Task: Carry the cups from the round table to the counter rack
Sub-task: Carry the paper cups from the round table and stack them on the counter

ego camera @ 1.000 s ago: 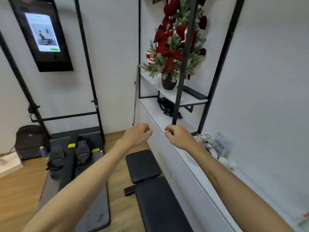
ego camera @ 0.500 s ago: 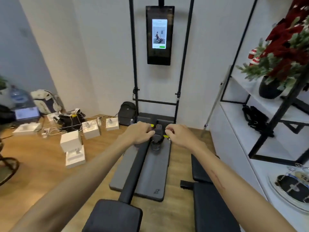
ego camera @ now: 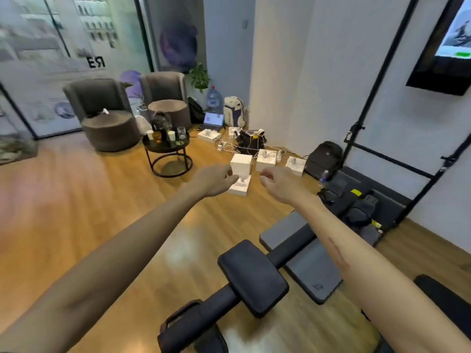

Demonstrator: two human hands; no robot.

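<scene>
Between loads, by the look of it: both arms stretched forward, left hand (ego camera: 216, 179) and right hand (ego camera: 279, 183) raised side by side, fingers loosely curled, nothing held in either. Cups (ego camera: 168, 135) clustered on the round table (ego camera: 165, 149) well ahead and to the left, in front of two grey armchairs (ego camera: 102, 103); several glasses and paper cups there, exact count too small to tell. Counter rack nowhere in view. White boxes (ego camera: 240, 164) and cables on the floor just beyond the hands, black bench (ego camera: 252, 276) low in front. Next, probably: walking over to the table, skirting the bench and boxes, then reaching down and closing each hand round a cup without knocking its neighbours.
</scene>
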